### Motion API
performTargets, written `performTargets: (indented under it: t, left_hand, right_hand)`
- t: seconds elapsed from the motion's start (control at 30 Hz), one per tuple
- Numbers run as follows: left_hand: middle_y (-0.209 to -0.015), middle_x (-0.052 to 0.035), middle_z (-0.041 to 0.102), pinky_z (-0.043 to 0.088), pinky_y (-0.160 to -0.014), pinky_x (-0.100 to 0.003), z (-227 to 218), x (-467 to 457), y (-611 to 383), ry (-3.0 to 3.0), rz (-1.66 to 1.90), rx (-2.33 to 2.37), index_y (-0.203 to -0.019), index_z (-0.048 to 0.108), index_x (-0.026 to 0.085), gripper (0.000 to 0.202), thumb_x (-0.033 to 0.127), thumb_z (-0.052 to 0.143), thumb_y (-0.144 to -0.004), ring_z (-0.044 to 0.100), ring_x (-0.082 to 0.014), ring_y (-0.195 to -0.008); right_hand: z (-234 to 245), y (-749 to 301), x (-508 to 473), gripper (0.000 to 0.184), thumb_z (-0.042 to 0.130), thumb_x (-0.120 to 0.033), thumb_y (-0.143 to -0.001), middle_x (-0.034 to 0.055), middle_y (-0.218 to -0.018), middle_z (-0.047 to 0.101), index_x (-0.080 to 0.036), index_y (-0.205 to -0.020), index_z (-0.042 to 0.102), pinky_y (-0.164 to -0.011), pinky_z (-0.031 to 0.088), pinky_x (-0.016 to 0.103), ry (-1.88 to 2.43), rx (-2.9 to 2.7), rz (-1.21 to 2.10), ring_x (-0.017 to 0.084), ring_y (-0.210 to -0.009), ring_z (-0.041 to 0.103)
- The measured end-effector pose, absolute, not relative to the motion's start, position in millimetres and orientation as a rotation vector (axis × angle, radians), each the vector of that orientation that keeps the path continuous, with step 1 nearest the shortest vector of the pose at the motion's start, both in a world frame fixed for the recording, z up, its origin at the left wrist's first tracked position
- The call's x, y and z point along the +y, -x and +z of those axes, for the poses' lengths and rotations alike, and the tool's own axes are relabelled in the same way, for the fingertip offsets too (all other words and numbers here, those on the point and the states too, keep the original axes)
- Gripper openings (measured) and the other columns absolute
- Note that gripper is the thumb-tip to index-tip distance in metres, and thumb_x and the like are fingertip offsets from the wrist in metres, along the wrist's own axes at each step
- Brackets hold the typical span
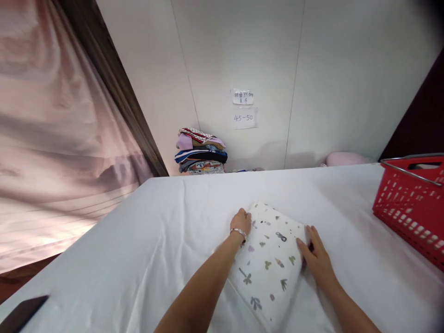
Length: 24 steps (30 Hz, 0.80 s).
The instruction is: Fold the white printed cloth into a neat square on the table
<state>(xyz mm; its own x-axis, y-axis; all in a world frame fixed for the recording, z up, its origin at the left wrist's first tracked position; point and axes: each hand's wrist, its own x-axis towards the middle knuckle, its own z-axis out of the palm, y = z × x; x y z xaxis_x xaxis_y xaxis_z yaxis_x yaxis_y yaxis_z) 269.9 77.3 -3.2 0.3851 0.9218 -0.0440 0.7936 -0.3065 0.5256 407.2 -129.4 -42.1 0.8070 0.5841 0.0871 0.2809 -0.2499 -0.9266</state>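
Observation:
A folded white cloth (268, 259) printed with small leaves and shapes lies on the white-covered table (156, 240) in front of me. My left hand (241, 221), with a bracelet on the wrist, has its fingers curled over the cloth's far left corner. My right hand (317, 256) rests against the cloth's right edge, fingers stretched along it and thumb tucked at the side. Both hands touch the cloth.
A red plastic basket (412, 208) with metal handles stands at the table's right edge. A stack of folded clothes (201, 151) sits by the wall behind the table. A dark flat object (21, 314) lies at the near left corner. A pink curtain (52, 138) hangs left.

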Motion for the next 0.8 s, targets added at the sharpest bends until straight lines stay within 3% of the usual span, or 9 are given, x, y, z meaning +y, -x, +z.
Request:
performTargets:
  t: [0.23,0.43,0.53,0.67,0.8]
  left_hand:
    - [-0.104,-0.0108,0.057,0.041,-0.079,-0.032,4,85,-294,-2.329,0.360,1.361,-0.089,0.058,0.018,0.034,0.049,0.049,-0.078,0.053,-0.0246,-0.099]
    - [-0.106,-0.0090,0.057,0.037,-0.087,-0.032,3,91,-323,-2.288,0.528,1.271,-0.081,0.059,0.018,0.017,0.034,0.055,-0.078,0.049,-0.0236,-0.105]
    - [-0.102,-0.0087,0.060,0.039,-0.083,-0.030,-2,97,-327,-2.191,0.543,1.334,-0.081,0.058,0.018,0.015,0.031,0.050,-0.081,0.053,-0.0208,-0.098]
    - [-0.083,-0.0071,0.064,0.041,-0.066,-0.028,-9,104,-323,-2.029,0.483,1.430,-0.078,0.058,0.018,0.020,0.033,0.046,-0.083,0.058,-0.0178,-0.075]
    - [-0.081,-0.0057,0.066,0.040,-0.064,-0.026,-9,105,-322,-1.973,0.477,1.446,-0.077,0.057,0.019,0.020,0.035,0.047,-0.082,0.058,-0.0171,-0.074]
  right_hand:
    - [-41,-407,-129,0.068,0.052,-0.051,-0.076,-0.0016,-0.148,0.020,-0.028,-0.137,0.033,-0.110,0.020,0.041,1.866,-0.665,0.328,0.024,-0.134,0.021]
    - [-40,-407,-129,0.067,0.051,-0.051,-0.077,-0.0007,-0.148,0.021,-0.026,-0.137,0.034,-0.110,0.021,0.041,1.868,-0.672,0.320,0.024,-0.134,0.020]
    - [-41,-407,-128,0.068,0.052,-0.052,-0.077,-0.0012,-0.148,0.021,-0.026,-0.137,0.033,-0.110,0.021,0.041,1.841,-0.659,0.331,0.023,-0.134,0.020]
    - [-39,-406,-128,0.069,0.053,-0.051,-0.076,-0.0013,-0.148,0.020,-0.027,-0.137,0.033,-0.111,0.020,0.041,1.822,-0.648,0.347,0.024,-0.134,0.021]
    - [-37,-405,-128,0.069,0.054,-0.051,-0.076,-0.0016,-0.147,0.022,-0.027,-0.137,0.033,-0.111,0.019,0.041,1.829,-0.638,0.348,0.024,-0.133,0.022]
